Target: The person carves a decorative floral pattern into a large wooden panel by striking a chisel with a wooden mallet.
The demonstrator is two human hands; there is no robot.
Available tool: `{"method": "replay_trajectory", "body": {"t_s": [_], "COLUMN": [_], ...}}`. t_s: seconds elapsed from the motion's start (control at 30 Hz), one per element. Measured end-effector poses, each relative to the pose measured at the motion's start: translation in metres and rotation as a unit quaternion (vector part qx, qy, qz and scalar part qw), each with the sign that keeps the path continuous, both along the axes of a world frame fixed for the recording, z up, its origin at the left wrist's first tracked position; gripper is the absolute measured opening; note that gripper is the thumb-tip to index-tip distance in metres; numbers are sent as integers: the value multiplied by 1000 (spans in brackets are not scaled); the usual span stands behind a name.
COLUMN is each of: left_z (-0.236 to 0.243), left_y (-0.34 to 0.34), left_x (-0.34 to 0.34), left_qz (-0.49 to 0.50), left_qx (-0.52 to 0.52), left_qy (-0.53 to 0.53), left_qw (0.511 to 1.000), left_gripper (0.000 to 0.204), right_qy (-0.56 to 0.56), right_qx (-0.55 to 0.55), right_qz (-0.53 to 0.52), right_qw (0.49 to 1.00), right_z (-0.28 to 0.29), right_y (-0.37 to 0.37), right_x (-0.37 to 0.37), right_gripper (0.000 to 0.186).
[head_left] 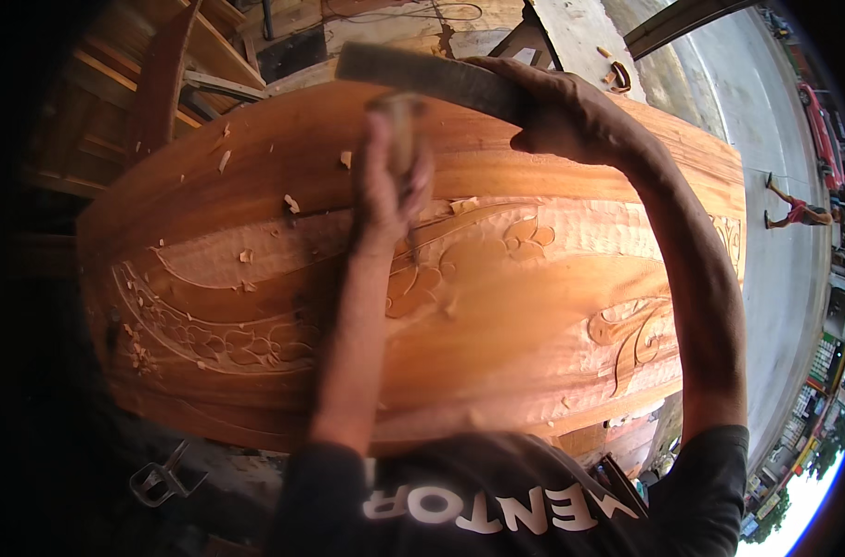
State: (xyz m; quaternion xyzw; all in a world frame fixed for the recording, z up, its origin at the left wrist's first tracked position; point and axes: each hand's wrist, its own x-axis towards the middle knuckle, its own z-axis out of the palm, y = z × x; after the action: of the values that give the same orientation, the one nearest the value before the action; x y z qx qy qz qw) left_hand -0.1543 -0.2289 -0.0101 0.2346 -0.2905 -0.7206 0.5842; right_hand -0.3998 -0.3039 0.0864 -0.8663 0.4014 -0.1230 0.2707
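A large reddish-brown wooden panel (497,343), carved with flowers and scrolling leaves, lies in front of me. My left hand (395,186) is closed around the handle of a chisel (401,139), held upright over the panel; motion blurs it. The chisel's lower end points toward the edge of a carved leaf band, but its tip is hard to make out. My right hand (576,116) grips one end of a long dark bar (432,76), used like a mallet. The bar's free end reaches left, just above and beyond the chisel's top.
Wood shavings (292,203) lie scattered over the panel. Wooden frames and slats (162,84) stand at the far left. A metal clamp-like piece (167,478) sits at the lower left. On the right, a person (799,209) walks along the road (766,278) near a red vehicle (820,139).
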Motion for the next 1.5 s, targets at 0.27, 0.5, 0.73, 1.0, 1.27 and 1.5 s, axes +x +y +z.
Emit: {"method": "replay_trajectory", "body": {"t_s": [0.27,0.5,0.73,1.0,1.27,1.5], "left_z": [38,6,5,11,15,67], "left_y": [2,3,13,23,38,106], "left_x": [-9,-13,-15,-24,-11,9], "left_qz": [244,327,407,401,471,266], "left_qx": [59,32,66,100,62,15], "left_qy": [-224,-223,-203,-162,-144,-180], "left_qw": [942,918,888,896,868,947], "left_gripper": [57,31,35,41,29,33], "right_qy": [-143,-219,77,210,238,5], "right_qx": [-154,-136,-165,-141,-174,-147], "right_qz": [-118,-64,151,183,140,-71], "right_qw": [971,964,972,950,945,987], "right_z": [1,34,39,80,112,78], "right_y": [16,1,-26,-16,30,112], "right_x": [11,41,88,132,151,54], "right_gripper": [88,86,55,61,56,80]}}
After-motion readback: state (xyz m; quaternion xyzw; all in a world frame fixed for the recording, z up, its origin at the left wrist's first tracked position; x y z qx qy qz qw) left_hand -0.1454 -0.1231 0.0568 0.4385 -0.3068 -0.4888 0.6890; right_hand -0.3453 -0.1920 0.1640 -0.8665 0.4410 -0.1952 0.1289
